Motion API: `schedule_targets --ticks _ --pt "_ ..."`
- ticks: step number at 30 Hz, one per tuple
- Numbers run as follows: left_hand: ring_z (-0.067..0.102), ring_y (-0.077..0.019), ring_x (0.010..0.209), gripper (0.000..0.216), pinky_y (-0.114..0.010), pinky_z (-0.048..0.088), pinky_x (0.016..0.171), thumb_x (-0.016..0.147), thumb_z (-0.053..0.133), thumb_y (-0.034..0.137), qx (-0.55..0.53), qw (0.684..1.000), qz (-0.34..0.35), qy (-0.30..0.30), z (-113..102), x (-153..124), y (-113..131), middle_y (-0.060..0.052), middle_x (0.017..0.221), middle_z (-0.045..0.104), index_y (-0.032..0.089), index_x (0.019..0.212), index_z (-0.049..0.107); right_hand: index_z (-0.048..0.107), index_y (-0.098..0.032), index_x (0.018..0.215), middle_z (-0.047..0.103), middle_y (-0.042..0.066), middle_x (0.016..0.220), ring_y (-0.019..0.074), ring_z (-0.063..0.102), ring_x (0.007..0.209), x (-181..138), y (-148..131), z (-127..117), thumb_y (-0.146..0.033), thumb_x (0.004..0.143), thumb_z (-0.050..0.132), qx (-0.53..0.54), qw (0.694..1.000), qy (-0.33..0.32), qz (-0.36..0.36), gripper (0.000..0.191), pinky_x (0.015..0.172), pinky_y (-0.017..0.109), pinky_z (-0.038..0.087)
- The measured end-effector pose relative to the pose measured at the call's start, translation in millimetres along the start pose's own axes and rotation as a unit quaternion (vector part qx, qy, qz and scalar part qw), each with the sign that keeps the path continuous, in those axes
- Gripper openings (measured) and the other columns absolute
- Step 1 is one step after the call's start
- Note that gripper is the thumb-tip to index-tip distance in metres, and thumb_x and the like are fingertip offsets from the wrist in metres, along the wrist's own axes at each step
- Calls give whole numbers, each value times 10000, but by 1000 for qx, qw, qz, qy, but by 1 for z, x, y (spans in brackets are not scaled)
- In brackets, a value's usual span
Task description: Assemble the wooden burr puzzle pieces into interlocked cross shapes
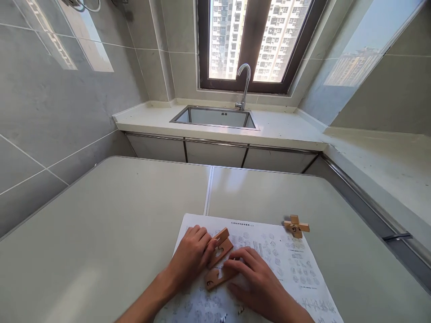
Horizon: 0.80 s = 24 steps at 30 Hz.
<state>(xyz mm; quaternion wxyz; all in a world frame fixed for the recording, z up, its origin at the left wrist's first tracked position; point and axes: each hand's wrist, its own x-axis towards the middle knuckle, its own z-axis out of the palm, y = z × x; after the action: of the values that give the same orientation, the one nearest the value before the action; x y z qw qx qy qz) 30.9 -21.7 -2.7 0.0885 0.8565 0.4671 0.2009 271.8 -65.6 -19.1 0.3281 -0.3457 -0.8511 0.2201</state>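
1. Fingers of the left hand (190,252) bend over the left ends of the top block (221,234) and middle block (226,248); whether they pinch or only rest, I cannot tell.
2. Both blocks slant away to that hand's right, one just beyond the other.
3. The right hand (252,278) grips the right end of the lower block (213,282), whose other end sticks out between the hands.
4. All three are over a printed sheet (202,220).
5. A wooden cross (295,227) lies at its far right corner, apart from both hands.
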Motion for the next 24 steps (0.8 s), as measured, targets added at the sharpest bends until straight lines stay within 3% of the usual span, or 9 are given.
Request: schedule_targets --ticks 5,11,17,24 --pt "538 -220 815 390 -367 433 765 1114 347 264 -35 999 -14 4 0 1 -3 -49 863 652 192 814 585 626 -247 1180 669 82 1086 273 630 999 -5 5 3 -26 779 772 11 999 -13 31 480 851 410 587" --pt "551 -213 758 426 -346 434 732 1116 368 355 -115 988 -99 12 -6 2 -3 -33 783 648 204 795 603 647 -257 1134 671 59 1083 254 623 989 -4 5 -3 -71 772 854 39 997 -46 55 456 850 388 563" --pt "586 -214 783 430 -342 447 760 1117 354 417 -178 976 -127 2 -11 3 2 -25 819 695 212 845 617 647 -244 1023 672 40 1020 247 608 950 -3 7 -3 -94 748 891 49 993 -56 91 397 821 370 530" --pt "597 -223 810 436 -341 445 767 1111 337 441 -178 975 -135 -13 -9 0 0 -34 841 700 211 867 616 644 -241 946 676 46 915 231 590 873 -2 9 0 -208 976 691 55 995 -39 73 65 775 346 483"
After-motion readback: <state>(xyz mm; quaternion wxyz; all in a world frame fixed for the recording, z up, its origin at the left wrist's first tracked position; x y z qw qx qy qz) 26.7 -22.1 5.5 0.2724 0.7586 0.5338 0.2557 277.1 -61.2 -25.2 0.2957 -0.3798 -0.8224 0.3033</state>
